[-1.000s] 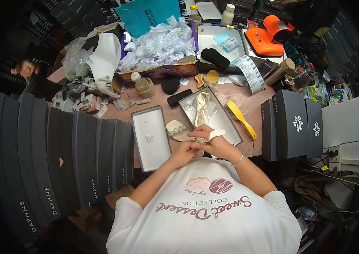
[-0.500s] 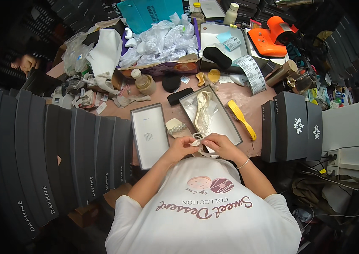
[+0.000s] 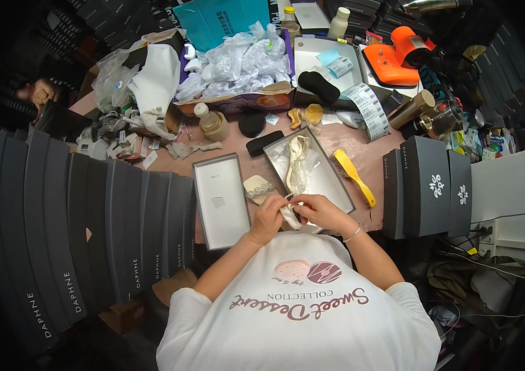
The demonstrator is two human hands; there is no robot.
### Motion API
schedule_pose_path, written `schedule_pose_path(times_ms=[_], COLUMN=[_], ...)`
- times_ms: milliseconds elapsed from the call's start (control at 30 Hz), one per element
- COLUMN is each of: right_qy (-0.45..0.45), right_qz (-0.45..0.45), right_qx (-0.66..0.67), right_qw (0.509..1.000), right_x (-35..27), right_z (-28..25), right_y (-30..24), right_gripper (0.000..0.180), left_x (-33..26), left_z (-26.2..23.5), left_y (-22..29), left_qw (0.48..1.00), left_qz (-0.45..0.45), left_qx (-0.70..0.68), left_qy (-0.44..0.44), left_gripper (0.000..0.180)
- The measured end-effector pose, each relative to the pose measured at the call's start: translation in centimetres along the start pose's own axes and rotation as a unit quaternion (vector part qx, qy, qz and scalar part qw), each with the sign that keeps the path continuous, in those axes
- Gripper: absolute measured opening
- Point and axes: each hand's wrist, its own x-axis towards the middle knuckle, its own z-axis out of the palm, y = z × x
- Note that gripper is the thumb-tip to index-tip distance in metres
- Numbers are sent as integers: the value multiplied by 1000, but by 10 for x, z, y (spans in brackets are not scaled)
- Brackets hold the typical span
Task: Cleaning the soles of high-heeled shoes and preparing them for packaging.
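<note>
My left hand (image 3: 268, 215) and my right hand (image 3: 317, 211) meet at the near edge of the pink table (image 3: 374, 151), both gripping a cream shoe (image 3: 291, 217) by its strap. A beaded part of the shoe (image 3: 258, 188) lies just beyond my left hand. Behind my hands stands an open grey shoe box (image 3: 330, 179) with a second cream shoe (image 3: 297, 164) on white paper. The box lid (image 3: 220, 199) lies upside down to the left.
A yellow brush (image 3: 354, 176) lies right of the box. Black boxes are stacked at left (image 3: 89, 222) and right (image 3: 429, 185). Crumpled plastic bags (image 3: 237, 62), a small bottle (image 3: 211, 122), a label roll (image 3: 370, 108) and an orange tool (image 3: 395, 55) crowd the back.
My hands stay together on the shoe at the table's near edge; the fingers have shifted slightly along the strap. Nothing else has moved.
</note>
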Motion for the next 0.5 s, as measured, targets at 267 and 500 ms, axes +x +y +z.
schedule_pose_path(times_ms=[267,500], right_qy=[-36,25], right_qz=[-39,-146], right_qx=[6,-89], right_qw=[999,985], right_x=[10,1], right_z=[1,-5], right_y=[25,12], right_gripper=[20,20], left_x=[-5,-7], left_z=[-7,-10], left_y=[0,1], left_qw=[992,990], left_qz=[-49,-63], left_qx=[-62,-85], left_qy=[-100,-94], left_gripper=[19,22])
